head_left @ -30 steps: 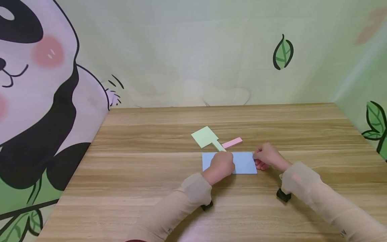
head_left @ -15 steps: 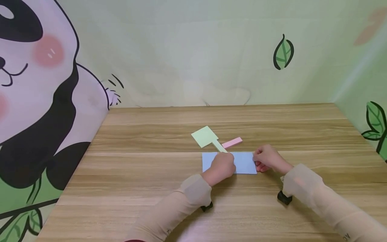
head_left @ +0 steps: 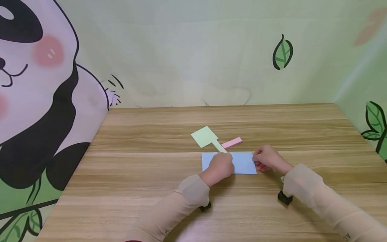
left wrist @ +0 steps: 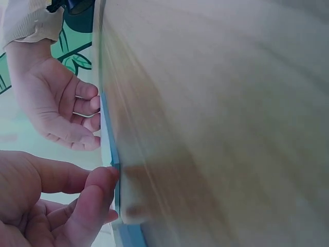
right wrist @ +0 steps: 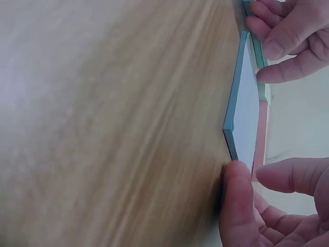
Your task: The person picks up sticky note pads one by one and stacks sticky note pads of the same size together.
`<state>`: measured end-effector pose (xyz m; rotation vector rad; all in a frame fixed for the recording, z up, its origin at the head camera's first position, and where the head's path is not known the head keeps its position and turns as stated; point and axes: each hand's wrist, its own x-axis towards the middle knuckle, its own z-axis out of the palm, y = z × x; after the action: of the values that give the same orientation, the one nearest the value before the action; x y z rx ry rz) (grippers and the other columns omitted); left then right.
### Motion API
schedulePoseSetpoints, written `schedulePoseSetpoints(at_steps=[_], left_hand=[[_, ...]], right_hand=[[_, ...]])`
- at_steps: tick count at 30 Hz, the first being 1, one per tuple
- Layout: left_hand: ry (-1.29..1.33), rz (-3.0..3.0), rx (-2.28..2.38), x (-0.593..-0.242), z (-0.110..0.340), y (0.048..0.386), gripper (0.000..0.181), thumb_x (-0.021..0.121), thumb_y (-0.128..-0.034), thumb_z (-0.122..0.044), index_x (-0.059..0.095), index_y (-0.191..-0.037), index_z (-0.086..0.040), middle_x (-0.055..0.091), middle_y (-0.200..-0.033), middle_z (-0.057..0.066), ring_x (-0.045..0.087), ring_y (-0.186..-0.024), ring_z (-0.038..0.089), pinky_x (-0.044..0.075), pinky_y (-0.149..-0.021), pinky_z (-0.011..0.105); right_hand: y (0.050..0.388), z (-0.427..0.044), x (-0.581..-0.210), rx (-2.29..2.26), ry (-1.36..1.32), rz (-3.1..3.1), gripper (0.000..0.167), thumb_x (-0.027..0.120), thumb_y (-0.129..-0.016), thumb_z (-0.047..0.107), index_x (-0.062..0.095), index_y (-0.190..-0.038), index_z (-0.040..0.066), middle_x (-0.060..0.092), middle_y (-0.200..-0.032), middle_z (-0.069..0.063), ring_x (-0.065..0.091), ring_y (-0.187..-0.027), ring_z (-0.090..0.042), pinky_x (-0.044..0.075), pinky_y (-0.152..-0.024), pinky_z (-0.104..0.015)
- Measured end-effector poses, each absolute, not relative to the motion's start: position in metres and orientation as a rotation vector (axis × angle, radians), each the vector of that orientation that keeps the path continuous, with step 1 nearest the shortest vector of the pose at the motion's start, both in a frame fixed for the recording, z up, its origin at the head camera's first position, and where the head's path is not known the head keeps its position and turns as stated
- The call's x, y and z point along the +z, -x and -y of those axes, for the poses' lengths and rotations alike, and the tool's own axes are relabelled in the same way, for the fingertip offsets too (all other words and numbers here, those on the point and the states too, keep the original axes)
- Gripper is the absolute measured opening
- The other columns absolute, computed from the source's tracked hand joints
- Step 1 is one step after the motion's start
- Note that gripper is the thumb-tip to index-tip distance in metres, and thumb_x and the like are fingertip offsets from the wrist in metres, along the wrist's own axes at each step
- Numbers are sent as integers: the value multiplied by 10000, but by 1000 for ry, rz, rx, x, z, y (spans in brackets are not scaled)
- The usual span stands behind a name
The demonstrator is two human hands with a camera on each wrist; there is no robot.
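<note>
Both left hand [head_left: 218, 168] and right hand [head_left: 267, 158] found pinching blue notepaper [head_left: 244, 163], at its middle and far right corner respectively; it lies flat on the table [head_left: 127, 164], pink strip [head_left: 232, 143] just behind.

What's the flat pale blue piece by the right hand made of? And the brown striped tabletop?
The flat pale blue piece may be matte foam, card or painted wood: plain top, thick edge, no glare. The brown striped tabletop looks like smooth, satiny wood or laminate: long grain lines, soft reflections.
</note>
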<state>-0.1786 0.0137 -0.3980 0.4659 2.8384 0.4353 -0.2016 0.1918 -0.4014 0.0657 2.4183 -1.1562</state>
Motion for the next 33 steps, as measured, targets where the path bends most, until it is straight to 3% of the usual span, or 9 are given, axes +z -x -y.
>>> schedulePoseSetpoints(at_steps=[7, 10, 20, 27, 33], left_hand=[[-557, -2883, 453, -397, -1, 178, 352, 521, -768, -84, 331, -479, -152, 297, -446, -54, 327, -416, 90, 271, -383, 209], [-568, -2904, 484, -396, 4, 179, 331, 512, -755, -80, 345, -481, -161, 291, -446, -67, 316, -421, 84, 258, -393, 207], [-531, -2933, 528, -388, 17, 180, 137, 544, -794, -146, 610, -674, -131, 544, -607, -55, 465, -531, 84, 336, -478, 199], [-461, -2948, 583, -388, 26, 184, 99, 552, -795, -157, 631, -736, -149, 612, -727, -48, 498, -610, 88, 381, -536, 214], [-390, -2913, 682, -390, 34, 188, 95, 549, -800, -156, 630, -757, -133, 617, -736, -25, 485, -580, 100, 362, -485, 217]], right_hand=[[207, -193, -395, -1114, -2, -2519, 186, 476, -835, 92, 527, -922, -64, 498, -618, -40, 476, -492, -113, 432, -455, -241], [210, -192, -391, -1107, 49, -2559, 196, 462, -824, 73, 538, -938, -69, 480, -572, -31, 451, -484, -115, 417, -462, -246], [217, -183, -385, -1111, 120, -2626, 187, 464, -823, 62, 570, -890, -77, 498, -540, -38, 445, -454, -105, 380, -450, -215], [221, -178, -380, -1127, 162, -2625, 215, 448, -834, 75, 575, -893, -88, 468, -519, -6, 425, -460, -94, 368, -462, -224], [227, -172, -381, -1141, 194, -2623, 216, 460, -831, 102, 578, -879, -73, 505, -568, -38, 469, -529, -123, 411, -519, -244]])
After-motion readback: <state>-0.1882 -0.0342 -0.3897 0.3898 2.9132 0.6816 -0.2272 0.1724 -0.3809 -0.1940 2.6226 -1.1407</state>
